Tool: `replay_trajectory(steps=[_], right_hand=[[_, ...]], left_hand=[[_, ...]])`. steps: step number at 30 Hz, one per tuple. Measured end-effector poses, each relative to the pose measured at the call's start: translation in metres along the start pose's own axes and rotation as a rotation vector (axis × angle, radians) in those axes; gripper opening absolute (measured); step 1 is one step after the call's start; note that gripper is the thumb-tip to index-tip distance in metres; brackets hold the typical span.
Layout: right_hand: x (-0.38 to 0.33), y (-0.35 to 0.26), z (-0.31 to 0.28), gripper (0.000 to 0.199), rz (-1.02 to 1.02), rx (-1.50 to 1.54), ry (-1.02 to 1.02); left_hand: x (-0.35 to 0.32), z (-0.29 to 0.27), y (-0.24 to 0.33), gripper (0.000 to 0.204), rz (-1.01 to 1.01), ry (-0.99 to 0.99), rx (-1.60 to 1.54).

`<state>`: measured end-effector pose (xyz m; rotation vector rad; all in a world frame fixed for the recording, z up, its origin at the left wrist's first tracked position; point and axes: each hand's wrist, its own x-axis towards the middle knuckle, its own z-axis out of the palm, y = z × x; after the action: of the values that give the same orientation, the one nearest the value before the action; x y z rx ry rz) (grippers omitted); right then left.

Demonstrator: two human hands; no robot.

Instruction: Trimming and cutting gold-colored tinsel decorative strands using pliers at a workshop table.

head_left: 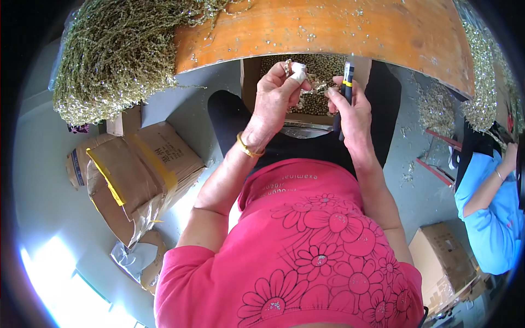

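My left hand (276, 95) is raised over the box, its fingers pinched together. A small glittery gold piece (287, 66) shows at its fingertips, and a white wrap (298, 72) sits around a fingertip or thumb tip. Level with it on the right, my right hand (353, 109) is closed around a slim black hand tool (346, 90) with yellow bands and a metal end pointing up. I cannot tell its exact kind. Beneath both hands, a cardboard box (251, 82) between my knees holds many gold beads (322, 65).
An orange wooden table (328, 27) curves across the far side. Glittery gold-green strands (117, 60) hang off its left end, with more strands (478, 76) at right. Cardboard boxes (158, 147) stand on the left floor, another box (443, 259) at lower right. A person in a blue shirt (486, 218) sits at right.
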<state>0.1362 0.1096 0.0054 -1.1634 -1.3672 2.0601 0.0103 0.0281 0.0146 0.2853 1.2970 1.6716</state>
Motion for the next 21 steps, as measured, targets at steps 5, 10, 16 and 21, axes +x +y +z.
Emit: replay_trajectory(steps=[5,10,16,21], right_hand=[[0.006,0.003,0.002,0.020,-0.474,-0.363,0.199],[0.015,0.008,-0.007,0.019,-0.313,-0.293,0.144],[0.012,0.006,-0.012,0.031,0.045,0.136,0.018],[0.007,0.004,0.002,0.031,0.148,0.445,-0.188]], left_hand=[[-0.006,0.009,-0.018,0.004,0.187,0.081,0.109],[0.002,-0.002,-0.015,0.004,0.132,0.146,-0.146],[0.003,-0.002,-0.021,0.011,0.018,0.127,-0.300],[0.001,-0.010,-0.015,0.018,-0.131,-0.001,-0.373]])
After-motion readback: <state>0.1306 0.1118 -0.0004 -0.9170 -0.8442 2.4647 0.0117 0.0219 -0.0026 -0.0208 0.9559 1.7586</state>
